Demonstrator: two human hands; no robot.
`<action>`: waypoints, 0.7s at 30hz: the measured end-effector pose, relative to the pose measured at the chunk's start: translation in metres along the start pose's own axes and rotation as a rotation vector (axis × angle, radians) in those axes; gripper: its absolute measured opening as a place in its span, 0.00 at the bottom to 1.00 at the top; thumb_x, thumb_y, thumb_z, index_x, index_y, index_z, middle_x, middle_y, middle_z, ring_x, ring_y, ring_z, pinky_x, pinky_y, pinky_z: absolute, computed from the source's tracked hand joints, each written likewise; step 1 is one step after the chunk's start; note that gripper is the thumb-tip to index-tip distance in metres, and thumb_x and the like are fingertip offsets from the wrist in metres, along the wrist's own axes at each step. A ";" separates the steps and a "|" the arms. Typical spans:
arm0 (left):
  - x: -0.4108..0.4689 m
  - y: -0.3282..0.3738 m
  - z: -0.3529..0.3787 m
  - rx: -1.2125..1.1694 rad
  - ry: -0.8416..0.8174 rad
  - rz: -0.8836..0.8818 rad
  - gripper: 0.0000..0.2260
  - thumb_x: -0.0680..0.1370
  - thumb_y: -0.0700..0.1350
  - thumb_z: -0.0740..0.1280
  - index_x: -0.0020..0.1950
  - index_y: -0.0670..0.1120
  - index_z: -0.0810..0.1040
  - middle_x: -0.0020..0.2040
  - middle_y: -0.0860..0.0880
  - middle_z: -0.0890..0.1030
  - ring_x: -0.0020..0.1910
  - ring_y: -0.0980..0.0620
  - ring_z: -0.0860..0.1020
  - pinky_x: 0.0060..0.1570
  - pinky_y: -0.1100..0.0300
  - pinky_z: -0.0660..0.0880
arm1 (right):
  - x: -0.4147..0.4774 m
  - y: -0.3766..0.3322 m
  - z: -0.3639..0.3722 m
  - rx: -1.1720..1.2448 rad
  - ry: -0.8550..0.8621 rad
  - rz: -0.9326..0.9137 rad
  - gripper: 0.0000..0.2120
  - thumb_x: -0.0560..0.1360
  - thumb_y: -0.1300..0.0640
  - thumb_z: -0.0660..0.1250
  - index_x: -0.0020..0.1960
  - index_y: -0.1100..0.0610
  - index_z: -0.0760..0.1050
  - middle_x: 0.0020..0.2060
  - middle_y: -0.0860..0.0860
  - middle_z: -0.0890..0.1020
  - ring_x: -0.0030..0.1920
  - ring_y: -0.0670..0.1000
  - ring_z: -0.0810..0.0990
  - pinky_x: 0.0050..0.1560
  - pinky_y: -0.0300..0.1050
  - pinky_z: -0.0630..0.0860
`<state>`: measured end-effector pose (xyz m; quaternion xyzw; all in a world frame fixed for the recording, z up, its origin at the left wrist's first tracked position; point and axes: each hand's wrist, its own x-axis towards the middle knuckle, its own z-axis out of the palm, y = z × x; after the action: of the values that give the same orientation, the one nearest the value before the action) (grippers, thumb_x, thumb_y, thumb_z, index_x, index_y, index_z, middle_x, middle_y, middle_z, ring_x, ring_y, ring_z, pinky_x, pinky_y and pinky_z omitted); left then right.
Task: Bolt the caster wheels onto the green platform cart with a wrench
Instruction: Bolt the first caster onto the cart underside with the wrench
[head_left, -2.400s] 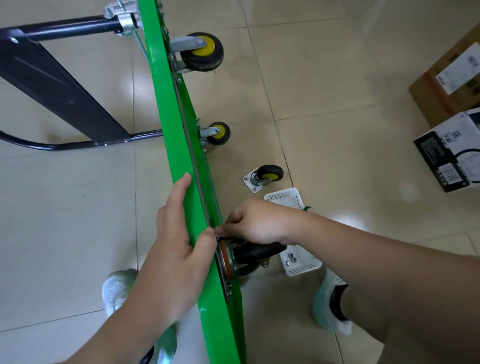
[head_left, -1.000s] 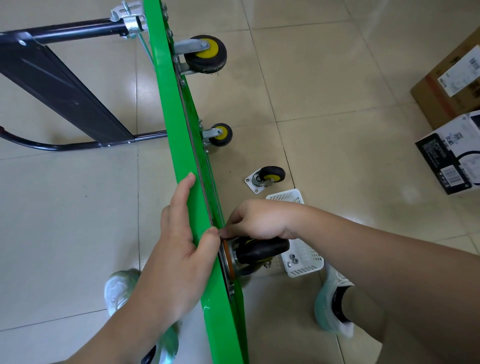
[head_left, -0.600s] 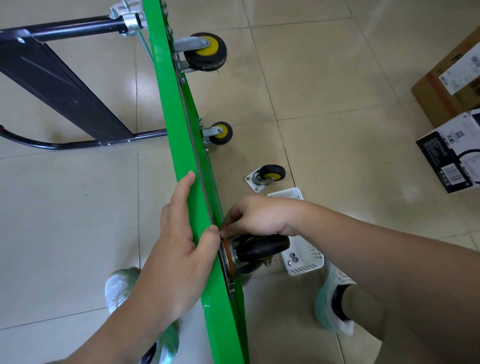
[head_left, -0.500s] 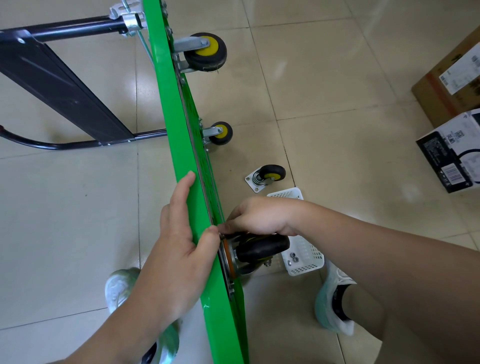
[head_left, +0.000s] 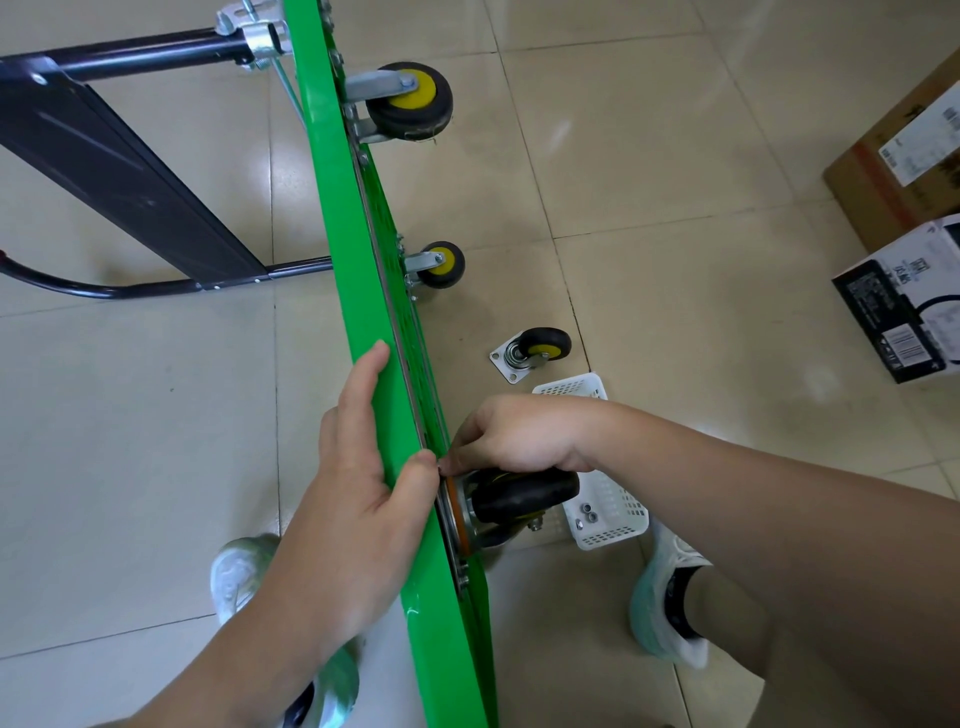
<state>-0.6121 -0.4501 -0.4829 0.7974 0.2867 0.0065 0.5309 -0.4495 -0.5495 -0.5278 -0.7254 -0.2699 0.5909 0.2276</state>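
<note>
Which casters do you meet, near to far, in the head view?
Along the green platform: near caster at the right hand, loose unmounted caster, middle mounted caster, far mounted caster.

The green platform cart deck shines glossy and smooth. The black caster wheel looks matt rubber, the white slotted basket plastic.
</note>
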 end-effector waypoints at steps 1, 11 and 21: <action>0.000 0.000 0.000 0.003 -0.002 0.000 0.34 0.74 0.56 0.59 0.70 0.82 0.47 0.71 0.66 0.63 0.59 0.82 0.67 0.58 0.73 0.63 | 0.001 0.000 0.001 0.009 0.008 -0.012 0.14 0.76 0.45 0.71 0.45 0.56 0.83 0.39 0.55 0.85 0.39 0.52 0.80 0.45 0.50 0.79; 0.000 -0.002 0.000 -0.005 -0.004 0.001 0.34 0.74 0.57 0.60 0.74 0.79 0.48 0.73 0.65 0.64 0.61 0.82 0.66 0.59 0.75 0.62 | 0.002 0.000 -0.001 0.077 0.020 0.068 0.19 0.78 0.40 0.67 0.37 0.54 0.78 0.31 0.50 0.80 0.34 0.52 0.79 0.38 0.41 0.75; 0.000 0.001 0.000 0.012 -0.001 -0.007 0.33 0.74 0.55 0.59 0.70 0.82 0.46 0.70 0.66 0.63 0.56 0.83 0.68 0.54 0.77 0.62 | 0.002 0.000 0.002 0.102 0.006 0.019 0.12 0.75 0.50 0.73 0.48 0.59 0.83 0.36 0.52 0.83 0.38 0.52 0.80 0.41 0.44 0.76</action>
<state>-0.6119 -0.4505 -0.4815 0.7995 0.2892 0.0028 0.5264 -0.4512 -0.5484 -0.5293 -0.7171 -0.2317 0.6039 0.2595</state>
